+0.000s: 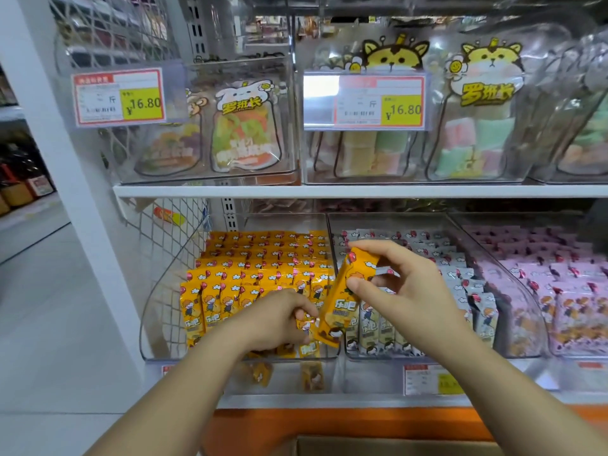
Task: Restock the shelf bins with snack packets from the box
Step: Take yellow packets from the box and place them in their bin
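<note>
Lower shelf, left bin (154, 324): stocking under way. Right hand (404, 291) pinches one yellow packet (345, 301) over the bin's right wall; left hand (279, 320) fingers curl round near-row packets (307, 324). Next, likely: slot it upright, near row.

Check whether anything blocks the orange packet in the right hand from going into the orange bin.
The orange bin is open on top, but the left hand sits directly under the lower end of the orange packet, gripping standing packets in the front right corner. The right hand pinches that packet, tilted, above this spot.
</note>
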Demonstrator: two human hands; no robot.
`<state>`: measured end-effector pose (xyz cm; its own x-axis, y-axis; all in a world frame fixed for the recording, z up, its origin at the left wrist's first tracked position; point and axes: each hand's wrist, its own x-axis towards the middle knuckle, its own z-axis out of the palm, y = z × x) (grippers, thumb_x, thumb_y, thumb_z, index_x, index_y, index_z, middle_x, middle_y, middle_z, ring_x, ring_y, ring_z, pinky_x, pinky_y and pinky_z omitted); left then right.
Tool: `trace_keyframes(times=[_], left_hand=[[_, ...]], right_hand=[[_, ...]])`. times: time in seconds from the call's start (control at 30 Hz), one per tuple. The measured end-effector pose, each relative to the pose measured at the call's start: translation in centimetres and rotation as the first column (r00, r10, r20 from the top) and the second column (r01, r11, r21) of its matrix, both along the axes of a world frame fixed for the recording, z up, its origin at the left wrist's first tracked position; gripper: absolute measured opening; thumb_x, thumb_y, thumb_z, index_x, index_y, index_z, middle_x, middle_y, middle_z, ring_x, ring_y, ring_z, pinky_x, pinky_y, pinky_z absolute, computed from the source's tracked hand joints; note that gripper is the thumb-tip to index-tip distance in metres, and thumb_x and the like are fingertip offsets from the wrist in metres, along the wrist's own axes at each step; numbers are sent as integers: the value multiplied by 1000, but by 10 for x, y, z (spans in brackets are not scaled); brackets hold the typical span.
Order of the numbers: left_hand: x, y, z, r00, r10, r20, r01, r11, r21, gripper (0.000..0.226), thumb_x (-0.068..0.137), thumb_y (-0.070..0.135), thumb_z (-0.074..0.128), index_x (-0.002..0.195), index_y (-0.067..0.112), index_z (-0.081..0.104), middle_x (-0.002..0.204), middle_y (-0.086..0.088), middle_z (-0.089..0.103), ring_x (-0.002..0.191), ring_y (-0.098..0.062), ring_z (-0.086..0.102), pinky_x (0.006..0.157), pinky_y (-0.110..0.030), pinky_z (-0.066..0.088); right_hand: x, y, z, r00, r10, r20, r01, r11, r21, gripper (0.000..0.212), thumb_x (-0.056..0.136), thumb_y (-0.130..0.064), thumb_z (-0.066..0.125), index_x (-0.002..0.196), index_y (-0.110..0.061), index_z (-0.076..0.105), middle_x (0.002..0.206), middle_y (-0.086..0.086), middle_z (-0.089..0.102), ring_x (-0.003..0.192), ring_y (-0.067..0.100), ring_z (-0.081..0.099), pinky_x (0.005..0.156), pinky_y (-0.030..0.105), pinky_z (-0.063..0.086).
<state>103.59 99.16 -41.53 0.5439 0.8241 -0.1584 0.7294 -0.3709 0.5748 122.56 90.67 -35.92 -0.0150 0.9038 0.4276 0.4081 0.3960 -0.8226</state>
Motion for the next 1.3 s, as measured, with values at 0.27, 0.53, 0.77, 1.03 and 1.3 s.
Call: trace_keyframes(times=[0.27,0.53,0.77,1.03,1.3], left_hand=[[4,-10,2,993,-57,-104,66,994,87,31,83,28,72,104,18,50,116,4,36,89,-13,44,76,-18,33],[1,-5,6,999,38,-28,-34,987,160,33,89,21,65,101,37,40,82,5,52,73,-14,51,64,-28,43],[7,2,6,986,143,83,-159,960,232,54,88,22,67,137,34,46,93,5,56,79,-8,53,71,-22,43],[9,3,7,993,109,-38,-86,916,392,36,92,29,59,126,25,47,121,1,54,117,-19,43,81,-31,40],[5,2,-5,987,102,-123,-40,904,425,47,92,36,59,134,27,41,134,2,48,124,-18,39,93,-34,42]], right_hand=[[-11,16,-3,978,-4,210,-15,996,92,45,82,-12,72,107,-46,54,106,-26,58,98,-6,56,80,5,42],[-17,30,1,901,-39,432,-11,994,111,41,83,-19,71,120,-32,61,102,-41,42,95,-21,42,97,22,38],[-18,44,3,875,-46,482,10,997,77,41,84,-22,70,123,-32,60,103,-36,43,98,-14,41,98,15,33],[-20,47,3,879,-44,475,-1,996,94,41,83,-19,71,121,-33,61,106,-32,48,104,-4,46,101,27,39],[-17,43,-2,883,-27,469,-7,997,72,42,82,-20,72,119,-36,60,103,-43,41,97,-26,40,101,17,35]])
